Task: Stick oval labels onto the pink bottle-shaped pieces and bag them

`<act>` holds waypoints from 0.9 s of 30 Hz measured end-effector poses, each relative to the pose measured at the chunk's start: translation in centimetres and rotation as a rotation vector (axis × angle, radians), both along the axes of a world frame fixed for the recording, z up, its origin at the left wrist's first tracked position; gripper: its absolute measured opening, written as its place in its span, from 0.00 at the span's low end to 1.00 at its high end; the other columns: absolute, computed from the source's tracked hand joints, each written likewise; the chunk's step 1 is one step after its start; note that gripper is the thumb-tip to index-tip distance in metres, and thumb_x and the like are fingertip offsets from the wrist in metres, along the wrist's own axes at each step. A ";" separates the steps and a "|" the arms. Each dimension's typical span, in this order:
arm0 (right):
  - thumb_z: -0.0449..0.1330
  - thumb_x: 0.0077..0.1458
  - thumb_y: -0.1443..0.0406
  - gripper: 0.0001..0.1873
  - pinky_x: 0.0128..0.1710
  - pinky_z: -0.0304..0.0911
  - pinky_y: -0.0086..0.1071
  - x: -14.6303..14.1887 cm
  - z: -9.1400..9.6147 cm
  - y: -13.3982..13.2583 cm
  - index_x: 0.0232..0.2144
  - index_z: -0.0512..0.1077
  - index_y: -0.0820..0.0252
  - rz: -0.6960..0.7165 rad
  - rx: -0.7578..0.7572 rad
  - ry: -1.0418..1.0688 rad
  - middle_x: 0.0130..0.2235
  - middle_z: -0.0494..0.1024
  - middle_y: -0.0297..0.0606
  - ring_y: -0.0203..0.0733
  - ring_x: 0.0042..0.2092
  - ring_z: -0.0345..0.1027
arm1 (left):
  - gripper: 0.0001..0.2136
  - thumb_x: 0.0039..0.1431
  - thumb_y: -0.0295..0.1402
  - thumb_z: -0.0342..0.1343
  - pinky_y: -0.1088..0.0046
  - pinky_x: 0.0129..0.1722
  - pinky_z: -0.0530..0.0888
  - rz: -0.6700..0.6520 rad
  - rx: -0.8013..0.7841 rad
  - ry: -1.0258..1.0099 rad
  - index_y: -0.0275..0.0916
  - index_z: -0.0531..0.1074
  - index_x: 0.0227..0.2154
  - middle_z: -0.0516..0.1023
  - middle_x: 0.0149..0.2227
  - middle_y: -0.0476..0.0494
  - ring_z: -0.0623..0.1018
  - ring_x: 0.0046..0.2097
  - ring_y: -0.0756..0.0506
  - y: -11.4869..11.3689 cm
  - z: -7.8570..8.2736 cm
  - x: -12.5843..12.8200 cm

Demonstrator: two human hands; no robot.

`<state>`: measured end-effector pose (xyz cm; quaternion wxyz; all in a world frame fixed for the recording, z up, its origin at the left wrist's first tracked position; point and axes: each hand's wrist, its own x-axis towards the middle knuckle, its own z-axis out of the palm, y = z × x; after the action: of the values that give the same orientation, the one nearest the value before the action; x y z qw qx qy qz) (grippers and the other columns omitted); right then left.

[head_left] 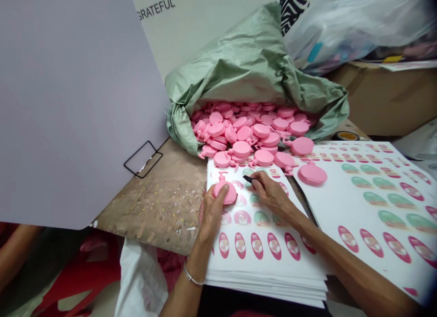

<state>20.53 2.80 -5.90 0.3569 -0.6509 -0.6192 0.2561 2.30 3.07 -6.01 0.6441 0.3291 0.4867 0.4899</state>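
My left hand grips a flat pink plastic pump bottle, pressing it down on a sheet of printed oval stickers. My right hand pinches a small black tool, its tip close to the bottle and over the sheet. The sheet tops a white stack. Beyond my hands, a heap of identical pink bottles spills from a torn green plastic bag. Another sticker sheet lies to the right, with a loose pink bottle on its edge.
A large lilac-grey board with a black wire clip leans in at left over a paint-speckled wooden table. A cardboard box and clear plastic bag stand behind. Another person's forearm shows at far left.
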 end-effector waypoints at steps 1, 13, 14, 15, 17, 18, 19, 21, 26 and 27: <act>0.50 0.60 0.58 0.10 0.31 0.62 0.33 0.2 0.3 0.0 0.39 0.64 0.56 -0.020 -0.039 0.153 0.32 0.77 0.37 0.41 0.33 0.71 | 0.21 0.47 0.44 0.65 0.70 0.37 0.78 0.001 0.009 0.019 0.34 0.75 0.39 0.79 0.34 0.42 0.79 0.35 0.45 -0.1 -0.1 0.0; 0.68 0.43 0.56 0.25 0.33 0.69 0.34 2.3 0.8 -2.1 0.42 0.65 0.56 -0.123 0.050 0.479 0.35 0.72 0.34 0.39 0.35 0.69 | 0.22 0.49 0.46 0.64 0.70 0.37 0.77 -0.023 0.063 0.047 0.35 0.74 0.42 0.79 0.35 0.40 0.79 0.36 0.44 -0.3 -0.8 -0.4; 0.68 0.44 0.56 0.23 0.31 0.68 0.33 2.7 1.1 -2.2 0.39 0.65 0.56 -0.081 0.045 0.405 0.34 0.72 0.34 0.38 0.33 0.68 | 0.22 0.48 0.45 0.64 0.70 0.37 0.77 -0.019 0.064 0.046 0.35 0.74 0.43 0.79 0.35 0.40 0.79 0.36 0.44 -0.3 -0.8 -0.4; 0.66 0.45 0.57 0.20 0.30 0.66 0.31 3.1 1.5 -2.4 0.37 0.64 0.56 -0.015 0.030 0.320 0.33 0.71 0.33 0.37 0.31 0.67 | 0.23 0.48 0.45 0.64 0.70 0.37 0.77 -0.015 0.062 0.044 0.35 0.74 0.43 0.79 0.35 0.40 0.79 0.36 0.44 -0.3 -0.8 -0.4; 0.63 0.49 0.59 0.14 0.28 0.62 0.30 3.9 2.8 -2.4 0.34 0.64 0.56 0.160 -0.010 0.109 0.30 0.70 0.32 0.35 0.28 0.64 | 0.22 0.48 0.45 0.65 0.70 0.36 0.77 -0.010 0.050 0.042 0.35 0.75 0.42 0.79 0.34 0.41 0.79 0.36 0.44 -0.3 -0.7 -0.3; 0.61 0.50 0.60 0.11 0.28 0.60 0.29 4.2 3.4 -2.4 0.35 0.65 0.56 0.252 -0.033 -0.007 0.29 0.70 0.31 0.34 0.28 0.63 | 0.22 0.47 0.45 0.65 0.71 0.36 0.77 -0.004 0.041 0.044 0.35 0.75 0.41 0.79 0.33 0.41 0.79 0.35 0.44 -0.3 -0.7 -0.3; 0.59 0.52 0.61 0.10 0.28 0.59 0.29 4.3 4.1 -2.4 0.38 0.66 0.56 0.342 -0.063 -0.117 0.28 0.70 0.31 0.35 0.28 0.62 | 0.21 0.47 0.45 0.65 0.71 0.35 0.77 0.002 0.033 0.047 0.35 0.75 0.40 0.79 0.33 0.42 0.79 0.35 0.44 -0.3 -0.6 -0.2; 0.54 0.55 0.64 0.14 0.30 0.58 0.30 4.3 4.8 -2.5 0.45 0.68 0.55 0.480 -0.129 -0.280 0.30 0.73 0.32 0.36 0.29 0.65 | 0.21 0.46 0.45 0.66 0.71 0.34 0.77 0.010 0.023 0.065 0.34 0.75 0.39 0.78 0.31 0.42 0.79 0.34 0.45 -0.3 -0.4 -0.2; 0.50 0.58 0.66 0.11 0.32 0.58 0.30 3.3 3.9 -3.1 0.41 0.70 0.54 0.452 -0.186 -0.411 0.34 0.78 0.37 0.41 0.33 0.70 | 0.22 0.45 0.44 0.66 0.72 0.34 0.77 -0.003 0.009 0.041 0.33 0.75 0.38 0.78 0.31 0.42 0.79 0.34 0.45 -0.3 0.4 -0.1; 0.49 0.59 0.65 0.11 0.31 0.57 0.30 3.1 3.5 -3.2 0.41 0.69 0.54 0.404 -0.171 -0.407 0.32 0.77 0.36 0.41 0.32 0.70 | 0.22 0.46 0.44 0.66 0.72 0.33 0.78 -0.007 0.004 0.020 0.33 0.74 0.39 0.78 0.32 0.41 0.79 0.33 0.46 -0.2 0.6 -0.1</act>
<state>23.62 -0.36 -2.44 0.1110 -0.5801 -0.7713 0.2373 2.21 2.85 -5.40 0.6402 0.3369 0.4911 0.4853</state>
